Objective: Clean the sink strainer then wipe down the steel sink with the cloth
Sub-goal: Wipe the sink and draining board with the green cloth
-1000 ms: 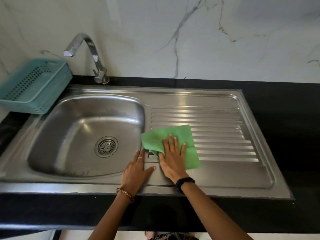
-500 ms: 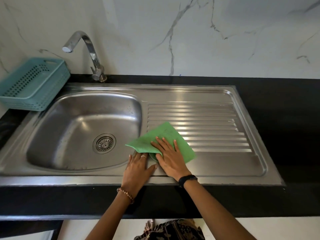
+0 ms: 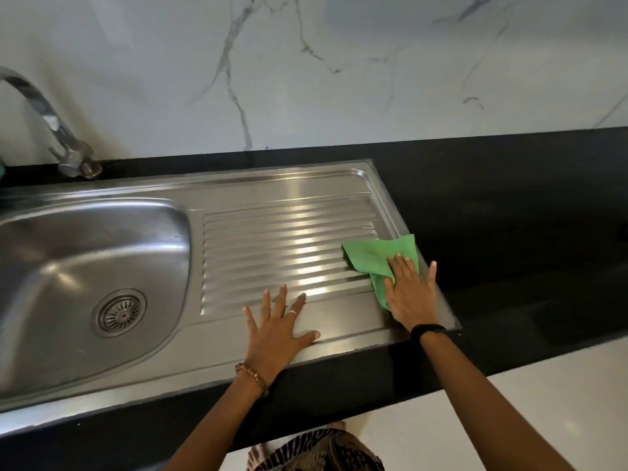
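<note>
The steel sink (image 3: 258,185) fills the left and middle of the view, with a ribbed drainboard on its right half. The round strainer (image 3: 119,312) sits in the drain at the bottom of the basin. A green cloth (image 3: 377,258) lies at the drainboard's right edge. My right hand (image 3: 409,290) presses flat on the cloth with straight fingers. My left hand (image 3: 277,329) rests flat on the sink's front rim, fingers spread, holding nothing.
A curved steel tap (image 3: 51,130) stands at the back left. Black countertop (image 3: 509,205) surrounds the sink and stretches to the right. A white marble wall rises behind. Pale floor shows below the counter's front edge.
My right hand has slid the green cloth from beside the basin across the drainboard to its right edge. My left hand moved a little right along the front rim. The view turned right.
</note>
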